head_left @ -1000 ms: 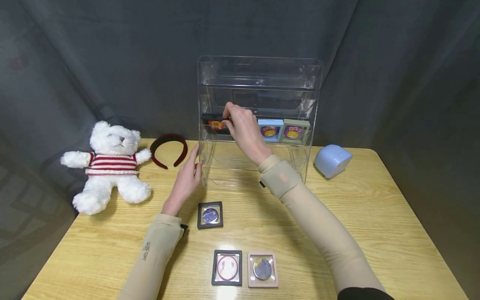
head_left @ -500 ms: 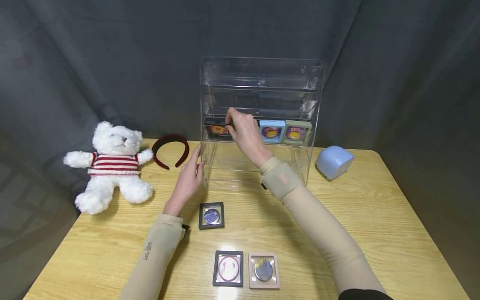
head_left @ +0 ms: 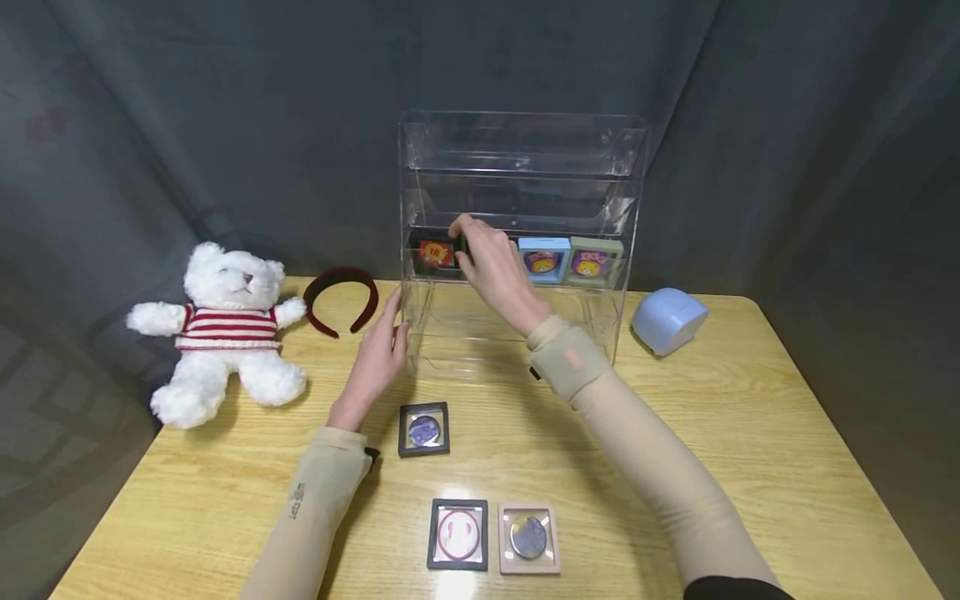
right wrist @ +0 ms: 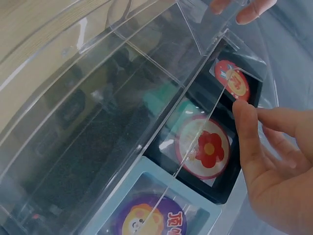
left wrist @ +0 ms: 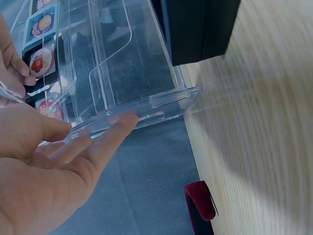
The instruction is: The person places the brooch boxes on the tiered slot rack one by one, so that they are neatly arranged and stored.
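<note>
My right hand [head_left: 491, 262] is at the middle tier of a clear acrylic rack [head_left: 517, 208], its thumb and forefinger pinching a black display frame [right wrist: 234, 81] with a red badge at the tier's left end. Beside that frame stands another black display frame [right wrist: 203, 147] with a red flower badge, which my hand mostly hides in the head view. A light blue frame [head_left: 543, 261] and a green frame [head_left: 595, 262] follow to the right. My left hand [head_left: 375, 358] rests against the rack's left side, fingers fairly straight along the clear panel [left wrist: 156, 105].
On the wooden table [head_left: 712, 467], nearer me, lie a black frame with a bluish disc [head_left: 423, 429], a black frame with a pink-ringed badge [head_left: 458, 535] and a pink frame [head_left: 528, 539]. A white teddy bear [head_left: 228, 325], dark red headband [head_left: 341, 287] and blue rounded object [head_left: 667, 322] flank the rack.
The black frame at the left end has straightened and settled slightly lower in the tier, my right fingers staying at its upper right side. My left hand keeps its place on the rack.
</note>
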A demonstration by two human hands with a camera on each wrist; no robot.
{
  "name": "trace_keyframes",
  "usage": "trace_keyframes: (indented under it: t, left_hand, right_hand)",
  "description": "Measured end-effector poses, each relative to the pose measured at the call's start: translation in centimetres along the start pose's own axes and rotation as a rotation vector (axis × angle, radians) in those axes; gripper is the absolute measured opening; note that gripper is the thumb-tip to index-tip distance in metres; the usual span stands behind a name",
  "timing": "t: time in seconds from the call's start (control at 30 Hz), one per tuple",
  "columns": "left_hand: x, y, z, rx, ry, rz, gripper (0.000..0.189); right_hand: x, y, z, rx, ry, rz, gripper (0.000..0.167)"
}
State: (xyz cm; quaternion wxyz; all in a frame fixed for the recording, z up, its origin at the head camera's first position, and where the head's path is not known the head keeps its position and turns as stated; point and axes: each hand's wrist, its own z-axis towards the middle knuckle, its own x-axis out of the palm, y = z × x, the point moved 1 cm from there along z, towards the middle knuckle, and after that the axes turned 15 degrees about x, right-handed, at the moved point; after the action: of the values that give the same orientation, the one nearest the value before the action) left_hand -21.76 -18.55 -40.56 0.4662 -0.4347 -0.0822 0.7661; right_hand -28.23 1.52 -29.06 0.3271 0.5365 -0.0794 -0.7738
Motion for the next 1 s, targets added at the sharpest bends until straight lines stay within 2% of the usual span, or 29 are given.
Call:
trace_keyframes:
  t: [0.37, 0.53, 0.8, 1.0]
  left_hand:
    - [0.0, 0.0, -0.1, -0.044, 0.017, -0.022, 0.062]
    - [0.1, 0.0, -0.1, -0.051, 0.022, -0.024, 0.062]
    - [0.0, -0.1, 0.0, -0.032, 0.015, -0.015, 0.061]
    - [0.0, -0.2, 0.0, -0.007, -0.002, -0.013, 0.060]
  right_hand:
    - [-0.5, -0.3, -0.6, 0.015, 0.039, 0.023, 0.025]
    - [-1.1, -0.3, -1.2, 0.021, 0.032, 0.050, 0.025]
    - [-2.6, -1.3, -3.2, 0.036, 0.004, 0.129, 0.028]
    - [-3.6, -2.2, -4.2, 0.037, -0.031, 0.148, 0.028]
